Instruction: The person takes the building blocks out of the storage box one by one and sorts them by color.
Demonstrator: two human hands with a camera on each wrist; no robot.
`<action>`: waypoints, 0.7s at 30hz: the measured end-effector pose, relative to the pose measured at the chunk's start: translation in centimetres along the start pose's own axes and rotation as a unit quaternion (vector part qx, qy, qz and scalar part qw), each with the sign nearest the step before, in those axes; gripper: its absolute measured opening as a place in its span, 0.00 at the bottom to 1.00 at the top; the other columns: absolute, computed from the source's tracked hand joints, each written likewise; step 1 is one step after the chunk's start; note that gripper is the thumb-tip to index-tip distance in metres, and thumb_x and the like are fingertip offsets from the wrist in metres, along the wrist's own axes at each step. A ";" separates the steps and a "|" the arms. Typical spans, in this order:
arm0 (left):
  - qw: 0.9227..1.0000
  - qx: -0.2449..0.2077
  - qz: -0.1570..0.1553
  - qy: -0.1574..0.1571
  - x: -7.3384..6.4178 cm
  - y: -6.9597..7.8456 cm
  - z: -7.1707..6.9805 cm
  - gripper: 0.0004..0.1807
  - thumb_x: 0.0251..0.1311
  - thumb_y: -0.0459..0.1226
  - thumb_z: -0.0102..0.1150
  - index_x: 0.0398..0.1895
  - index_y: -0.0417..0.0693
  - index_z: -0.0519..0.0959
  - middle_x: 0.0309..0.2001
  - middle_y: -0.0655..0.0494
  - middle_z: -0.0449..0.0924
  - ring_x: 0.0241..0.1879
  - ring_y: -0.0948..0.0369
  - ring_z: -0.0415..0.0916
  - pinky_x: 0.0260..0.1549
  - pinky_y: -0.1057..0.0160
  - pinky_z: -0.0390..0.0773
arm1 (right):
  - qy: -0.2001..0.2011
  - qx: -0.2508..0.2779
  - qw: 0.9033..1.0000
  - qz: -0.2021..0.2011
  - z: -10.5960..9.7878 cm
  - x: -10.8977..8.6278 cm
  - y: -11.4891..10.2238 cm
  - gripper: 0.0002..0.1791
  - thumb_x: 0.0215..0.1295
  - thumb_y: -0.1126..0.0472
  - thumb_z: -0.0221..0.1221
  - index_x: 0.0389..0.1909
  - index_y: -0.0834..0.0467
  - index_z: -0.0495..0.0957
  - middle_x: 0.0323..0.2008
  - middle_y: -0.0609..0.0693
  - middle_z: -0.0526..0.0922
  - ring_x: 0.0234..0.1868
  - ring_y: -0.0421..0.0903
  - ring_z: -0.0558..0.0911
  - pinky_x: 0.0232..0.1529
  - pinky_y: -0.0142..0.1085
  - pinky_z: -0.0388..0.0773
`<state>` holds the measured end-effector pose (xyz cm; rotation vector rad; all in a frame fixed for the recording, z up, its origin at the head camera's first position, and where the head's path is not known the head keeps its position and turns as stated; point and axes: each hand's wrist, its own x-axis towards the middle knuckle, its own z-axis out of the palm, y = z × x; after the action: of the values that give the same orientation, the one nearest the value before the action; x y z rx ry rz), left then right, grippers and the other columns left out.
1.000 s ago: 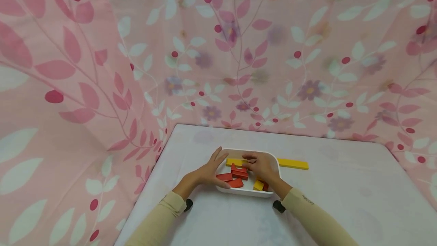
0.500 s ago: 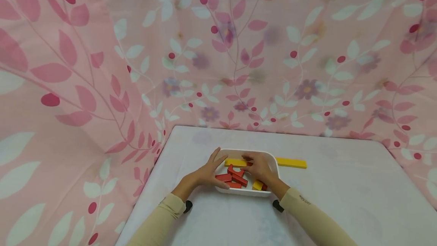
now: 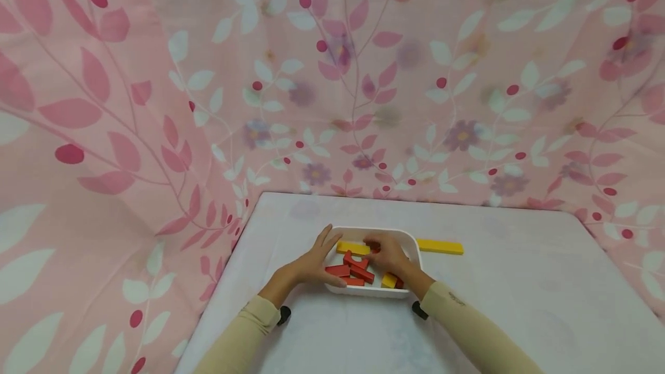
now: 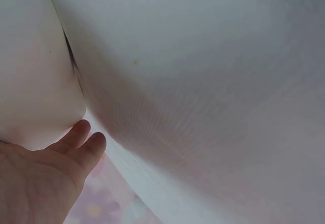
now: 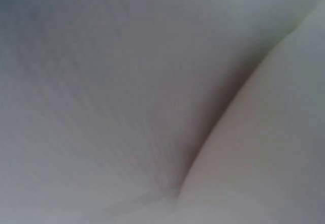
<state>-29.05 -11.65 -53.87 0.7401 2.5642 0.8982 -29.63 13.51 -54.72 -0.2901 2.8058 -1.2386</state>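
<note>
A white tray (image 3: 363,291) stands on the table with red and yellow toy blocks in it. My left hand (image 3: 312,264) spans the tray's left side with fingers spread and thumb at the front rim. In the left wrist view, fingertips (image 4: 91,145) touch the tray's outer wall (image 4: 40,71). Inside the tray, my right hand (image 3: 389,255) pinches a red block (image 3: 375,246), mostly hidden by the fingers. Beside it lie a yellow block (image 3: 353,248), a red arch block (image 3: 355,261) and several red blocks (image 3: 337,270). Another yellow block (image 3: 389,280) sits under the right wrist.
A long yellow plank (image 3: 440,246) lies on the white-covered table (image 3: 499,293) just right of the tray. Pink floral cloth (image 3: 363,103) hangs behind and at the left. The right wrist view is blurred, with only pale surfaces.
The red arch block has shifted left and tilted, and the red block beneath it has turned. A red block has come into view at my right fingertips. My left hand stays at the tray.
</note>
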 end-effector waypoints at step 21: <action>1.000 -0.009 0.003 -0.001 0.0 0.1 0.0 0.68 0.39 0.65 0.74 0.80 0.65 0.41 0.80 0.58 0.22 0.78 0.45 0.39 0.66 0.35 0.63 | -0.031 -0.085 0.995 -0.040 1.0 0.3 0.4 0.19 0.59 0.62 0.69 0.52 0.60 0.83 0.46 0.53 0.81 0.47 0.47 0.76 0.59 0.46 0.77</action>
<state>-28.96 -11.58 -53.80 0.7429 2.5508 0.9195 -29.87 12.97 -55.63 -0.4448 2.8766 -0.9856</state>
